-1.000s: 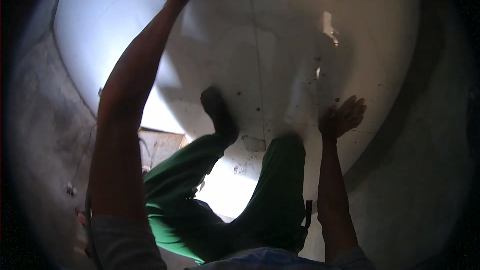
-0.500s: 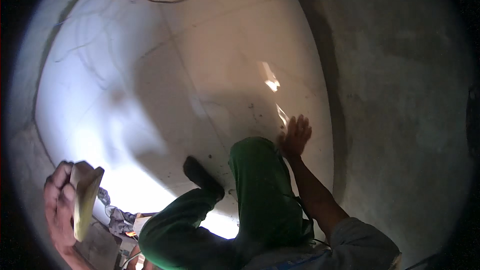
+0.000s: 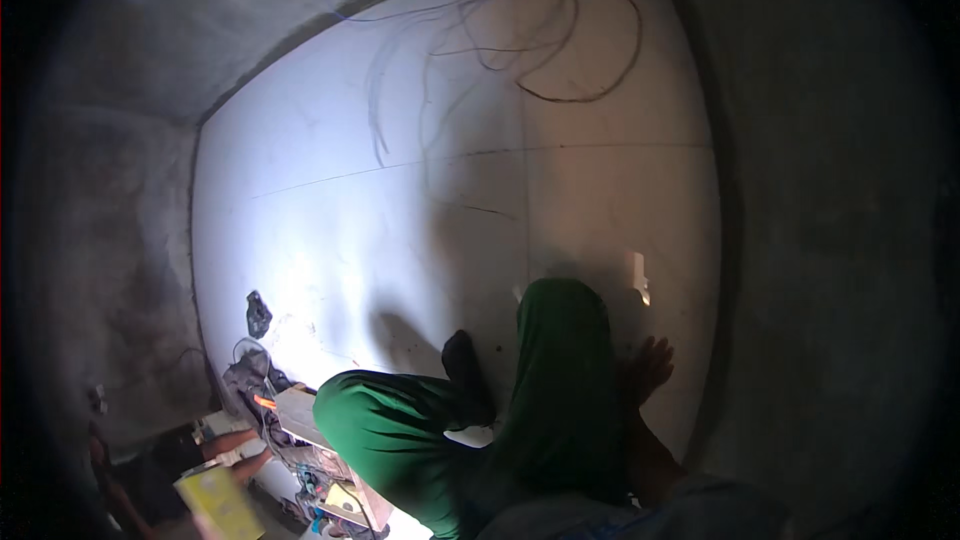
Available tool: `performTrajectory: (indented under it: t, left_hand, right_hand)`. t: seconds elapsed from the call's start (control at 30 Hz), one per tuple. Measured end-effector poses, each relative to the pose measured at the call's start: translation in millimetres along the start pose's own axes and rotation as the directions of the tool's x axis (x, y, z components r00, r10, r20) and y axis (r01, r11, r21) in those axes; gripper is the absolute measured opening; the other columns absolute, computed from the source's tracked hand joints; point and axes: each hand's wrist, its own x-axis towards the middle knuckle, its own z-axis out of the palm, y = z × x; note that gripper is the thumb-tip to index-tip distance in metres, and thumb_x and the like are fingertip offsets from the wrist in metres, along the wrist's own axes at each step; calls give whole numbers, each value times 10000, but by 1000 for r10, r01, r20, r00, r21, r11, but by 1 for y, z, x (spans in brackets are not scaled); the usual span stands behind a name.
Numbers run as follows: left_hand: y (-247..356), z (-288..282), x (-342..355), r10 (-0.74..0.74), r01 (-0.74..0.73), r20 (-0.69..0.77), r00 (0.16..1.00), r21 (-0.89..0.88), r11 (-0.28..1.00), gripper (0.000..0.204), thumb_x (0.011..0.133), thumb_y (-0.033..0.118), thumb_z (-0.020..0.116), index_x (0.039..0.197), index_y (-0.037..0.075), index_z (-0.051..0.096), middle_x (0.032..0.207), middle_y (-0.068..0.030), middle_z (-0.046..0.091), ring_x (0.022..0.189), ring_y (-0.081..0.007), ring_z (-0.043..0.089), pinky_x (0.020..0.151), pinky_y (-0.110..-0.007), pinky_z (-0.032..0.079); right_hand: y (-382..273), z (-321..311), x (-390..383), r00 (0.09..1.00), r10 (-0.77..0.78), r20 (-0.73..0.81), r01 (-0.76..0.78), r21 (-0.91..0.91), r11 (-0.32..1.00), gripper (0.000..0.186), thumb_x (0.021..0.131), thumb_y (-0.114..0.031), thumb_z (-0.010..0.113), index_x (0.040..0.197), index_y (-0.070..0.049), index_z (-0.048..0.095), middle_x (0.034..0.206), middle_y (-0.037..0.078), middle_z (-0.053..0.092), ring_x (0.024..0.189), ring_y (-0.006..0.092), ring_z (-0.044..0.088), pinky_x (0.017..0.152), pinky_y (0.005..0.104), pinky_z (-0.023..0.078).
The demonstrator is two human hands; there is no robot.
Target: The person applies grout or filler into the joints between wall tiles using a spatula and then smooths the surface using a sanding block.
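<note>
Low at the left, a flat rectangular block with a yellow face (image 3: 222, 502) is in my left hand (image 3: 204, 528). Only a blurred bit of that hand shows under the block's near edge; the rest is hidden. My right hand (image 3: 650, 368) rests on the pale tiled floor (image 3: 590, 200), right of my raised knee. Its fingers are stretched out and it holds nothing. My green-trousered legs (image 3: 560, 380) are bent between the two hands, with a dark-covered foot (image 3: 464, 365) on the tiles.
Left of my knee stands a wooden box (image 3: 298, 415) among cables and small tools. A dark object (image 3: 258, 314) lies beyond it. Loose wires (image 3: 590, 98) coil at the far end. Grey walls (image 3: 830, 240) edge the floor. Another person's bare limbs (image 3: 235, 443) show at the lower left.
My view has swung left, showing more wall and wires. The block in my left hand has come lower and nearer, its yellow face now turned up. My right hand stays flat on the floor.
</note>
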Motion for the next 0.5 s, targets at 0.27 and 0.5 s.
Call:
performTrajectory:
  t: [0.27,0.5]
  left_hand:
    - [-337,65,-101,-408,412,-72,910,47,910,265,1095,180,515,1256,53,682,1044,-39,713,887,-171,691,759,-310,567]
    - [-355,117,-199,-216,130,131,968,474,871,237,962,127,694,1179,32,696,980,-164,765,796,-281,746,720,-430,582]
  right_hand:
    - [-5,-9,8,992,33,120,-29,-32,999,716,1083,-482,536,1668,-104,367,1763,184,283,1635,409,250,1268,648,261]
    - [-5,7,6,975,-57,-214,58,-1,998,714,1094,-531,513,1668,-126,389,1733,160,367,1588,391,364,1223,620,344]
